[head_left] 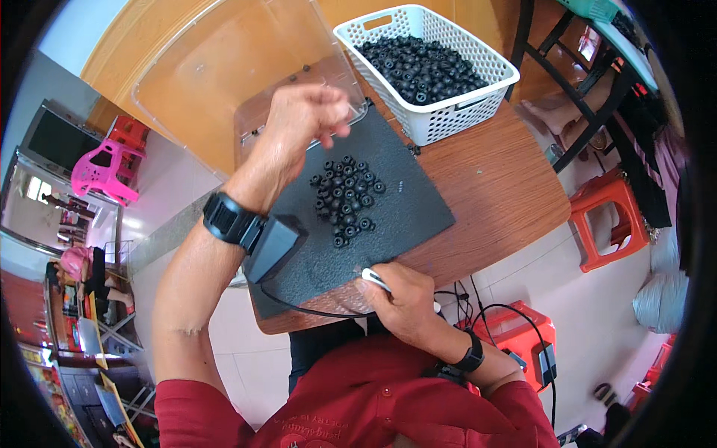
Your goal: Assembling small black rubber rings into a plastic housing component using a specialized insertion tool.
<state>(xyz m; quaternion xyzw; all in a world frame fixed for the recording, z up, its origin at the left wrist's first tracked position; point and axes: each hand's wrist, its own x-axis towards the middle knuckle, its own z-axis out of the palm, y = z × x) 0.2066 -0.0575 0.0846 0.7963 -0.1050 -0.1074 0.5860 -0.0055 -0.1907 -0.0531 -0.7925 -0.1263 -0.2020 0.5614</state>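
My left hand (310, 116) is raised over the near edge of a clear plastic bin (153, 71). Its fingers are partly curled and smeared by motion, so whether they hold anything is unclear. At the table's front edge my right hand (403, 295) is closed round a small white-handled tool (376, 280); the tool's working end is hard to make out. Between the hands, a loose pile of small round black parts with holes (347, 194) lies on a dark textured mat (411, 201).
A white perforated basket (437, 123) full of similar black parts stands at the back right of the wooden table (508, 187). A cable (317, 310) runs along the front edge. Red stools (609, 224) are on the floor to the right, and a pink chair (101, 175) at left.
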